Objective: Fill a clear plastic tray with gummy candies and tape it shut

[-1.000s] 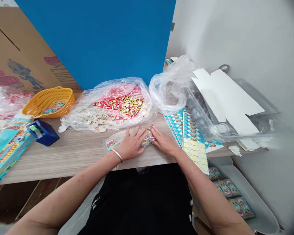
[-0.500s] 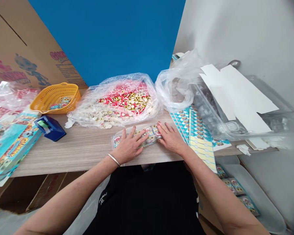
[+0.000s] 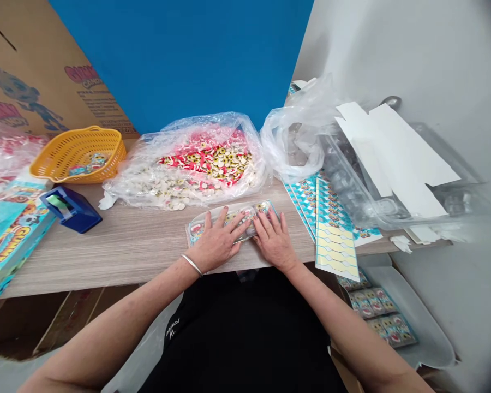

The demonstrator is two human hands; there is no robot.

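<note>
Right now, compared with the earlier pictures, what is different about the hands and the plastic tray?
The right hand slid left, onto the clear tray of small packets, closer to the left hand, which stays pressed on it. Nothing was let go. The plastic bag of gummy candies and yellow basket stayed in place.

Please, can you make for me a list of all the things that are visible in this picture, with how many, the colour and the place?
clear plastic tray: one, holding colourful packs, on the table under both hands
wood-grain table: one, grey-brown, across the view
plastic bag of gummy candies: one, clear with red, yellow and white contents, behind the hands
basket: one, yellow, back left
tape dispenser: one, blue, left
printed box: one, mainly blue, far left
cardboard carton: one, brown, back left
board: one, blue, behind the table
printed card sheets: several, blue and yellow, right
white card cutout: one, on clear trays, right
finished packs: several, colourful, lower right
left hand: one, flat on the tray, bangle on wrist
right hand: one, flat on the tray
</note>
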